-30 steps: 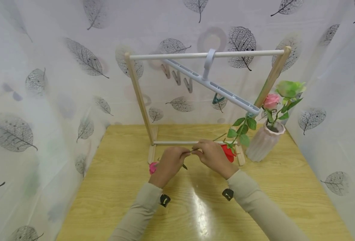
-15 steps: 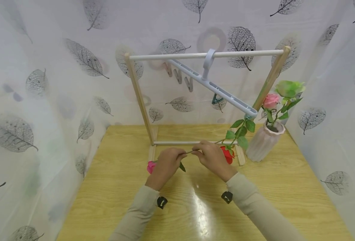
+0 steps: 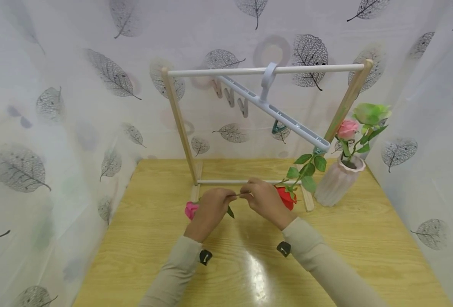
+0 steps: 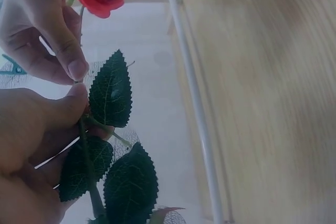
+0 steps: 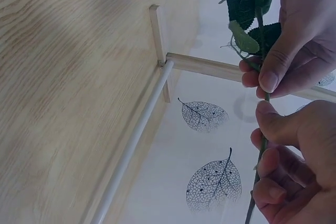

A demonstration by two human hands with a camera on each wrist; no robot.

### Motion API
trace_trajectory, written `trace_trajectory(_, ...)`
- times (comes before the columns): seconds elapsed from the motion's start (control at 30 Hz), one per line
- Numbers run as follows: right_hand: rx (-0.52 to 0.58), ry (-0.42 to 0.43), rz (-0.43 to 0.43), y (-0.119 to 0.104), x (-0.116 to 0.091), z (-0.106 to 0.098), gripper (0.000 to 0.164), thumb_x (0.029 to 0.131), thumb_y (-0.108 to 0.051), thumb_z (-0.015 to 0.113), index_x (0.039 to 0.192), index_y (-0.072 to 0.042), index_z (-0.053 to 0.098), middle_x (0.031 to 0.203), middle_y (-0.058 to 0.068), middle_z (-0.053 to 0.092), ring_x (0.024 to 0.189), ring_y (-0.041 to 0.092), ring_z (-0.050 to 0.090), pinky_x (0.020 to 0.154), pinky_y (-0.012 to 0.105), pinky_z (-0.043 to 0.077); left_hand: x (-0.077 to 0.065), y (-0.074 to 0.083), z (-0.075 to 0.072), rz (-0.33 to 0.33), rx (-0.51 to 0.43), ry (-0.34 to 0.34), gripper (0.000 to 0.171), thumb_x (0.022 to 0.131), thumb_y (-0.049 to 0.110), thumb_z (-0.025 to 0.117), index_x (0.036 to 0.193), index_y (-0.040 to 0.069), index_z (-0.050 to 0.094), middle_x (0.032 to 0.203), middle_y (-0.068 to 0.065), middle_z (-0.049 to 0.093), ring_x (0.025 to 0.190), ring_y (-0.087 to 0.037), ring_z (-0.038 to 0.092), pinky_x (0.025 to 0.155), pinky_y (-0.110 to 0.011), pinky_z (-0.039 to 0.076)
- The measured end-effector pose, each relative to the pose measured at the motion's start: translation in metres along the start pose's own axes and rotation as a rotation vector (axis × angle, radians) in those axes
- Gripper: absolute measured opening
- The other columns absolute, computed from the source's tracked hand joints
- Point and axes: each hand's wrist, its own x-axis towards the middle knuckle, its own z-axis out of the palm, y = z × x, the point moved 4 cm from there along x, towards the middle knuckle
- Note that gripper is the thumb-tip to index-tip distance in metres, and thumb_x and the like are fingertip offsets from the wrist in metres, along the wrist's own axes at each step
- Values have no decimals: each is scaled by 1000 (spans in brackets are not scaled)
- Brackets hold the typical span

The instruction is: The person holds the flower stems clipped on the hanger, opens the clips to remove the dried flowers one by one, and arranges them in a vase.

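Note:
Both hands hold the stem of a pink rose (image 3: 191, 209) in front of the rack. My left hand (image 3: 211, 209) pinches the stem near its green leaves (image 5: 241, 4); the flower lies beyond that hand to the left. Close beside it, my right hand (image 3: 265, 202) pinches the same stem (image 5: 264, 166) between thumb and fingers. Their fingertips almost meet. A red rose (image 3: 286, 198) hangs head down behind the right hand, its stem at a clip (image 3: 318, 150) under the right end of the grey hanger (image 3: 278, 114). My right hand partly covers the red flower.
The hanger hooks over the white top bar (image 3: 219, 72) of a wooden rack (image 3: 180, 128). Several clips hang under it, including a teal one (image 3: 278, 127). A ribbed vase (image 3: 335, 183) with a pink and a green flower stands right. A leaf-patterned curtain (image 3: 73, 106) surrounds the table (image 3: 142, 247).
Both hands have shifted slightly left with the pink rose, and the stem's free end beyond the right hand sits lower. The hanger has turned a little on the bar.

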Motion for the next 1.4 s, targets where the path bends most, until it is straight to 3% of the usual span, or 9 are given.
trace_trajectory(0.2,34,-46,39,-1,1,6,6,86,-10,82,88,-10,77,79,-2,60,66,14,61,57,27,51,-3,-7,-1,-69,-52,-24,12,96,14,71,95,5,79,89,-5,77,77,-15,71,69,-25,58)
trace_trajectory(0.47,40,-62,69,-5,3,10,7,86,-11,83,86,-9,76,79,-1,61,69,17,62,59,31,53,-6,-11,-3,-88,-98,-41,13,96,14,71,97,3,78,93,-7,77,82,-18,73,72,-29,60)
trace_trajectory(0.6,59,-74,59,-7,2,13,7,85,-10,83,85,-10,76,83,-1,66,74,17,64,65,32,55,-10,-16,-16,-107,-120,-28,16,96,18,71,101,4,78,99,-7,77,90,-21,74,78,-36,61)
trace_trajectory(0.77,86,-77,6,-10,-1,17,6,86,-10,82,85,-10,76,84,-1,68,75,15,64,66,30,55,-18,-31,-43,-175,-196,10,21,98,23,70,107,5,77,101,-6,77,98,-25,72,87,-44,58)
trace_trajectory(0.93,185,-72,-42,-10,-5,17,5,87,-10,81,87,-10,77,84,-3,66,71,10,60,62,24,52,-24,-55,-69,-270,-265,0,31,102,32,64,114,5,76,106,-8,76,103,-29,71,94,-47,56)
trace_trajectory(1.07,330,-74,-58,-10,-8,13,5,87,-7,80,90,-9,77,85,-5,65,67,7,55,58,23,50,-29,-75,-80,-358,-368,-8,34,103,34,62,116,5,75,105,-9,76,101,-27,71,95,-50,54)
trace_trajectory(1.27,529,-52,-52,-10,-11,-1,8,86,-4,81,91,-9,77,84,-6,66,60,7,46,52,22,42,-32,-95,-79,-485,-586,8,37,103,36,62,116,4,75,113,-16,74,105,-28,70,107,-52,45)
trace_trajectory(1.4,655,-31,-48,-17,-11,-15,8,87,-1,79,92,-6,77,84,0,68,61,8,51,52,22,44,-25,-95,-70,-468,-580,25,31,103,28,63,111,0,75,106,-16,75,98,-23,71,100,-44,52)
